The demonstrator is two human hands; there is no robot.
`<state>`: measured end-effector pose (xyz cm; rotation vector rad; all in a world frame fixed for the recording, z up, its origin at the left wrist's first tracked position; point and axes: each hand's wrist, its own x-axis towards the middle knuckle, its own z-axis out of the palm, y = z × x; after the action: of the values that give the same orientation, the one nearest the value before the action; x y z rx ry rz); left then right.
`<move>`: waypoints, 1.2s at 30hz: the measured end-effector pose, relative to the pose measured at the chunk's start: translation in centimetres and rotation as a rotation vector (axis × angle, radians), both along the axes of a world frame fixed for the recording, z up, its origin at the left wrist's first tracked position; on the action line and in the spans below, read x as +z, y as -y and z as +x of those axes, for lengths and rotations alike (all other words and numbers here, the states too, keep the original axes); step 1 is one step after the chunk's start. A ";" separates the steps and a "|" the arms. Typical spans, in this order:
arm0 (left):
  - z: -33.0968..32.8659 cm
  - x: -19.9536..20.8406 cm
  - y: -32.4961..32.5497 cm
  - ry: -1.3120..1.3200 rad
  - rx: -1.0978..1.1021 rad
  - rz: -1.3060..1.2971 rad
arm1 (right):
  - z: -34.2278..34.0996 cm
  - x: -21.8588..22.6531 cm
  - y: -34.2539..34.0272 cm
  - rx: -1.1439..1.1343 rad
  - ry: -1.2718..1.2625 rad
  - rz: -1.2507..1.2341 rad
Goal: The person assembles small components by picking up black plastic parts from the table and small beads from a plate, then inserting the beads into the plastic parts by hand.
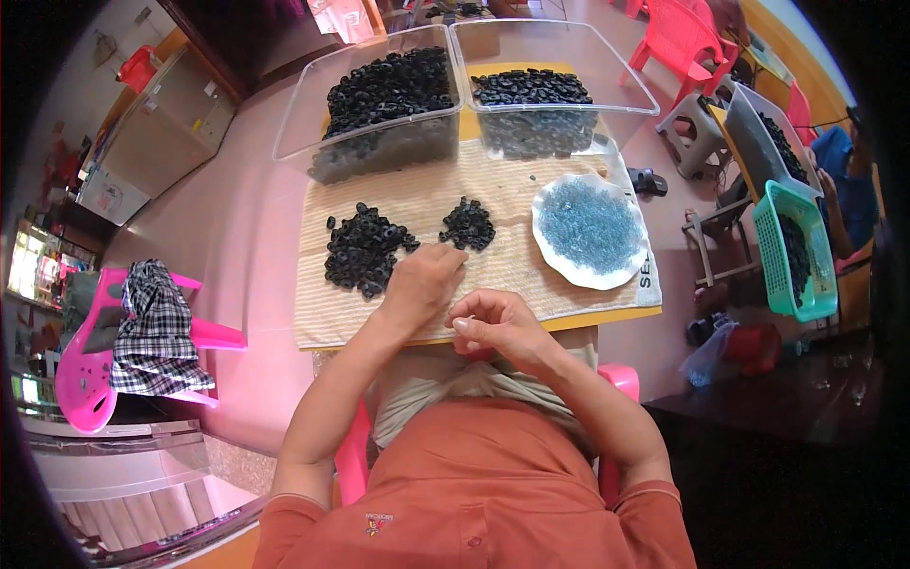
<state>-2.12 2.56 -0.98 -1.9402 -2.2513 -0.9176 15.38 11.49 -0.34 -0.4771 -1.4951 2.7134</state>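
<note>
My left hand (425,283) is over the cloth's near middle, its back turned up and its fingers curled together beside the black pieces. Whatever its fingertips hold is hidden. Close to its right, my right hand (500,324) is closed in a pinch at the table's near edge; what is between thumb and finger is too small to make out. A large pile of small black ring-like pieces (365,248) lies ahead on the left, and a smaller pile of black pieces (468,225) just beyond my left hand. On the right, a white scalloped plate (595,283) bears many tiny clear bluish pieces (590,226).
Two clear plastic bins (379,121) (559,112) of black pieces stand at the table's far side. A striped beige cloth (502,275) covers the tabletop. Left is a pink chair (87,375) with a checked garment (152,327); right, a green basket (775,251) near another person (844,190).
</note>
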 end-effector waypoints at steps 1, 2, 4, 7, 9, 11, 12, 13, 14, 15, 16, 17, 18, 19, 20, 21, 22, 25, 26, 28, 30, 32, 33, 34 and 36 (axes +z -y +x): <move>0.1 -0.2 0.0 0.003 0.010 0.001 | 0.1 0.0 0.0 -0.003 -0.008 -0.003; 0.2 -0.3 0.0 0.002 0.016 0.000 | 0.1 0.0 -0.1 0.003 -0.010 -0.004; 0.5 -0.3 -0.1 -0.038 0.029 0.015 | 0.2 0.0 -0.3 -0.006 -0.021 0.019; 0.3 0.5 0.8 -0.122 0.101 0.041 | 0.2 -0.4 -0.4 0.001 -0.046 0.016; -0.8 1.4 1.5 -0.217 0.150 0.048 | 0.1 -0.3 -0.5 0.007 -0.031 0.028; -1.9 1.6 1.8 -0.264 0.169 0.044 | 0.2 -0.3 -0.5 0.013 -0.017 0.041; -2.4 1.4 1.9 -0.286 0.184 0.008 | 0.1 -0.3 -0.5 0.019 0.004 0.052; -2.8 1.3 2.0 -0.308 0.199 -0.028 | 0.1 -0.3 -0.5 0.024 0.025 0.062; -3.0 1.2 2.1 -0.309 0.200 -0.026 | 0.0 -0.4 -0.5 0.025 0.023 0.064; -3.0 1.0 2.2 -0.250 0.217 -0.105 | 0.0 -0.5 -0.5 0.027 0.014 0.053; -3.1 0.8 2.3 -0.191 0.235 -0.184 | 0.1 -0.6 -0.5 0.029 0.005 0.043; -3.3 0.4 2.2 -0.191 0.234 -0.183 | 0.1 -0.6 -0.5 0.028 0.005 0.045; -3.4 0.2 2.1 -0.186 0.226 -0.195 | 0.0 -0.6 -0.5 0.018 -0.005 0.048; -3.5 0.0 2.1 -0.182 0.218 -0.208 | 0.0 -0.6 -0.5 0.008 -0.015 0.051; -3.5 -0.1 2.1 -0.182 0.218 -0.207 | 0.0 -0.6 -0.5 0.009 -0.016 0.052; -3.5 0.0 2.0 -0.191 0.216 -0.215 | 0.1 -0.8 -0.6 0.011 -0.029 0.048; -3.4 0.1 2.0 -0.201 0.213 -0.223 | 0.1 -0.9 -0.6 0.014 -0.043 0.044; -3.6 0.2 2.2 -0.186 0.186 -0.183 | 0.0 -0.9 -0.5 0.011 -0.050 0.037; -3.5 0.3 2.3 -0.187 0.187 -0.183 | 0.0 -0.9 -0.6 0.012 -0.051 0.037; -3.3 0.6 2.5 -0.113 0.194 -0.064 | 0.0 -1.0 -0.7 0.005 0.004 0.038; -3.2 1.2 2.8 -0.093 0.188 -0.036 | 0.1 -0.7 -0.8 0.006 0.010 0.040; -3.4 1.5 3.1 -0.072 0.183 -0.008 | 0.2 -0.6 -0.7 0.009 0.016 0.041; -3.6 1.6 3.2 -0.074 0.183 -0.001 | 0.1 -0.8 -0.8 0.008 0.006 0.026; -3.8 1.7 3.4 -0.076 0.183 0.005 | 0.1 -0.9 -0.7 0.008 -0.004 0.011; -4.2 1.6 3.9 -0.057 0.199 0.004 | 0.1 -0.8 -0.8 0.012 0.001 0.014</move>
<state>-6.33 -1.32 0.58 -1.6788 -2.3540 -0.8313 15.49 12.31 -1.14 -0.4700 -1.5217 2.7101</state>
